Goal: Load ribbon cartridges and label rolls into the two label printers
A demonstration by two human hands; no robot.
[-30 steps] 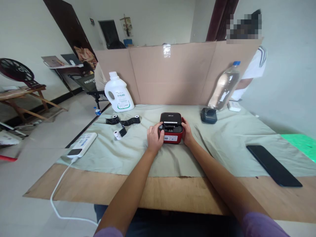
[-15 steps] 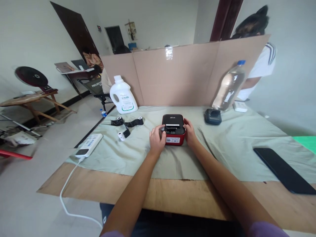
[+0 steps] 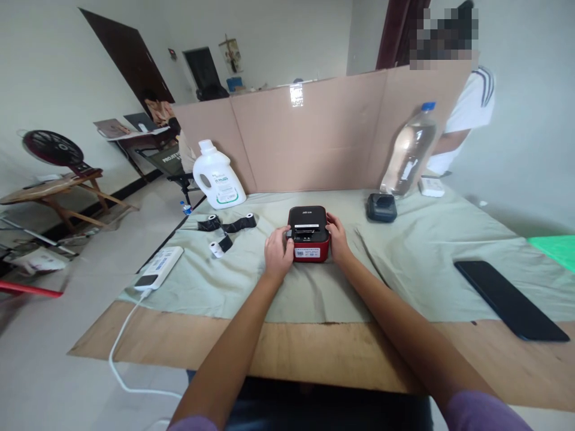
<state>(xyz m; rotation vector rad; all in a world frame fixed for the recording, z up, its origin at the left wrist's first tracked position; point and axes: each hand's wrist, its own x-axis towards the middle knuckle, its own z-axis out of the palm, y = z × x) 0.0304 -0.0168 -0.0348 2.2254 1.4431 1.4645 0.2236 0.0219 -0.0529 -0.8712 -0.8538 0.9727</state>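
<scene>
A small red and black label printer [image 3: 309, 230] sits on the pale green cloth [image 3: 404, 269] in the middle of the table. My left hand [image 3: 277, 254] grips its left side, thumb on the top edge. My right hand [image 3: 338, 238] clasps its right side. The printer's black lid is down, with a slot showing on top. Left of it lie paper rolls in black wrap [image 3: 227, 226] and one small white roll [image 3: 217, 248].
A white jug [image 3: 217, 176] and a clear water bottle [image 3: 408, 151] stand against the cardboard screen [image 3: 314, 137]. A dark small device [image 3: 381, 208], a black phone [image 3: 510, 299] and a white power bank with cable [image 3: 159, 267] lie on the table. A person in white stands behind the screen at right.
Both hands stay on the printer's sides. Only the camera view shifted slightly; the printer has not visibly moved on the cloth.
</scene>
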